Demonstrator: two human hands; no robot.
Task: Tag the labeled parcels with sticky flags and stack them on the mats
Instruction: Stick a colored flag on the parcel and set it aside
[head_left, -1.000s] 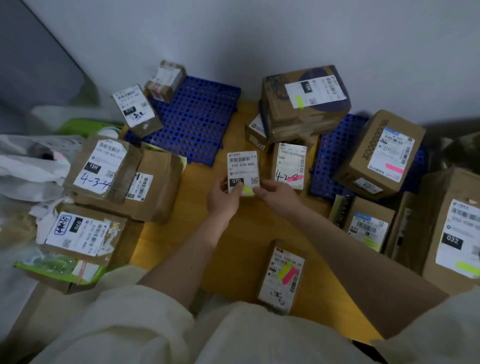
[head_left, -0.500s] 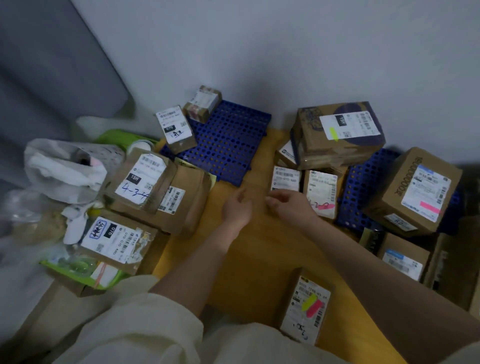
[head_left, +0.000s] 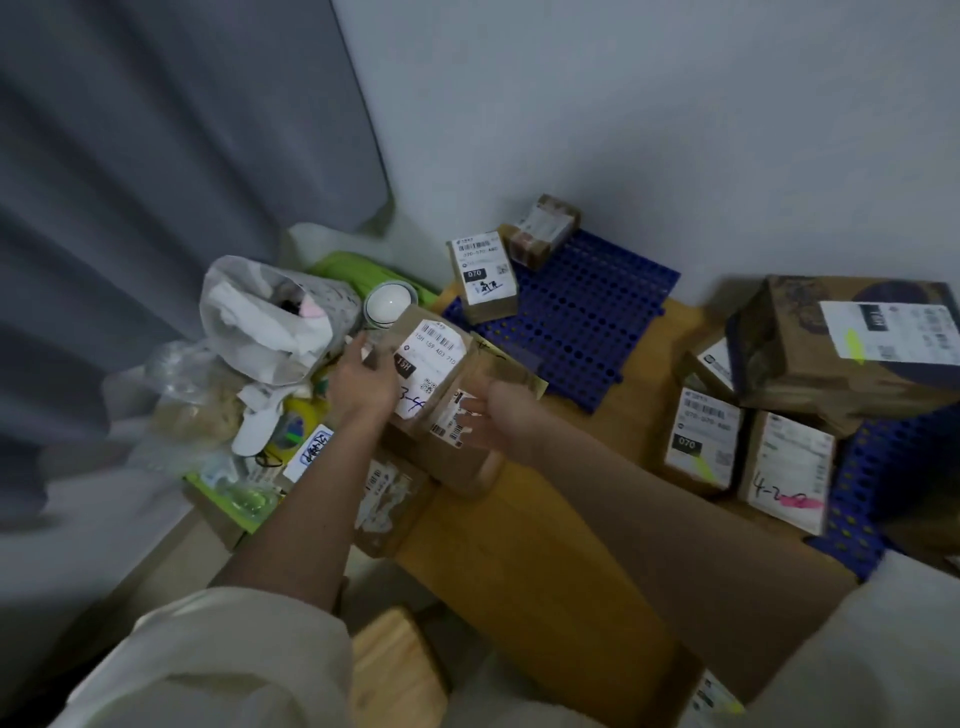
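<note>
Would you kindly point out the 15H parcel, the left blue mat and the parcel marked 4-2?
15H parcel (head_left: 434, 356): head view, on its white label.
Left blue mat (head_left: 587, 317): head view, on bare grid.
Parcel marked 4-2 (head_left: 792, 462): head view, on its label.
</note>
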